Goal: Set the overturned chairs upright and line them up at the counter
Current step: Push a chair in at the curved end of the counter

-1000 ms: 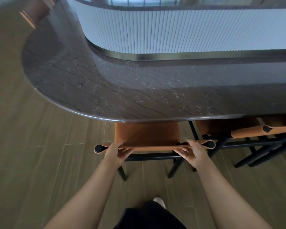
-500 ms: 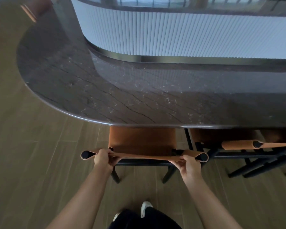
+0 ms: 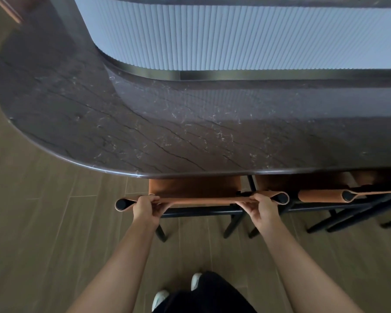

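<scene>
An upright chair [image 3: 194,188] with a tan leather seat and black frame stands under the front edge of the dark marble counter [image 3: 145,123]. My left hand [image 3: 146,210] grips the leather backrest near its left end. My right hand [image 3: 263,207] grips the same backrest near its right end. A second tan chair [image 3: 321,196] stands upright just to the right, its seat also tucked under the counter. Most of both seats is hidden by the countertop.
The counter curves away to the left and back, with a white ribbed wall [image 3: 235,39] rising behind it. Wood-look floor [image 3: 43,233] spreads to the left and behind the chairs. My feet [image 3: 160,299] stand behind the chair. Further black chair legs [image 3: 359,215] show at the right.
The chair has slid further under the counter edge, with both hands still gripping its backrest. I have stepped closer, and my feet have come into view.
</scene>
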A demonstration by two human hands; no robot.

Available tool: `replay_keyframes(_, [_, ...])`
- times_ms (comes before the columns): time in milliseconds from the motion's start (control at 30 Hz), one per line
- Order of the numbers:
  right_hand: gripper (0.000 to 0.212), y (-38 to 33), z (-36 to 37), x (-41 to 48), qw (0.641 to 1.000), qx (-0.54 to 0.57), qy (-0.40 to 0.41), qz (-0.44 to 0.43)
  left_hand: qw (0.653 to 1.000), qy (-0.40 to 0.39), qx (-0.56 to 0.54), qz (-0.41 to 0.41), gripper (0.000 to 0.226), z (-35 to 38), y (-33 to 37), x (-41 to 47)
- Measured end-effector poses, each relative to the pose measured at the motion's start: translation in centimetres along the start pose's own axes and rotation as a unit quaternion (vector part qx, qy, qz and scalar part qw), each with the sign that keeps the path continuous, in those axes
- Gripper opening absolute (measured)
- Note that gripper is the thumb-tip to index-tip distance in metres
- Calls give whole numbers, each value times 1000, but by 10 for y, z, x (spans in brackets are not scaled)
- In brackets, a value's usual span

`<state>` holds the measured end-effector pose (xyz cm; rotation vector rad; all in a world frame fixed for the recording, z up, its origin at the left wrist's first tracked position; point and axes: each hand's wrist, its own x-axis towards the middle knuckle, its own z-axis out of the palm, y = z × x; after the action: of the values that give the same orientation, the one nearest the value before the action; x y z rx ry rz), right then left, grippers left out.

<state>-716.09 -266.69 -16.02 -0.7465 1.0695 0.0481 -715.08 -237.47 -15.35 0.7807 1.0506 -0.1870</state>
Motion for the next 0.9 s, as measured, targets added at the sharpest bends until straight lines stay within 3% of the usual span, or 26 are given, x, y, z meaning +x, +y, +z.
replay_keyframes(400, [8,4,4,-7,999,-21,-21,13,1000,-5,0,-4,19,-5,7,-7])
replay_keyframes(900, [9,24,10,-19,999,-5,-43,15,1000,-4,27,1,19,-14,26,-14])
